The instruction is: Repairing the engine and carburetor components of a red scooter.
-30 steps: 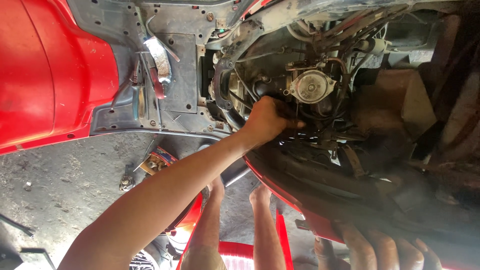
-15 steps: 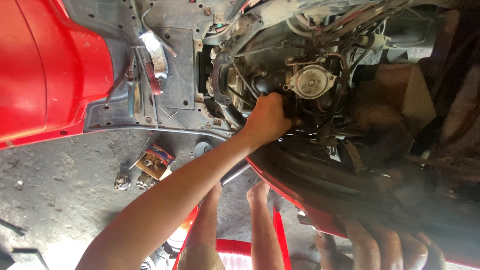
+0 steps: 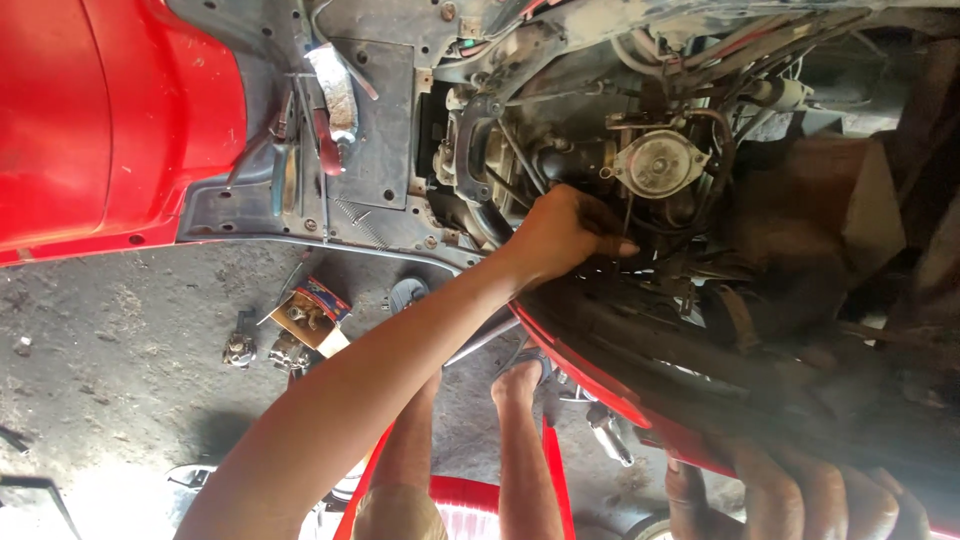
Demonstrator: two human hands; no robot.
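Under the round engine cap (image 3: pixel 660 163), at 7 o'clock | my left hand (image 3: pixel 565 235) pokes among hoses (image 3: pixel 712 190), fingers curled, can't tell if holding | right hand (image 3: pixel 800 495) hugs red body edge (image 3: pixel 598 388) | next needs soft feeling, I think

Two hands in view: left hand (image 3: pixel 570 235) in the engine bay, right hand (image 3: pixel 800 495) on the lower edge. One round carburettor cap (image 3: pixel 661 163), one small cardboard box (image 3: pixel 312 315). Two metal parts (image 3: pixel 240 350) on the floor beside the box; two legs (image 3: pixel 520 440) below.
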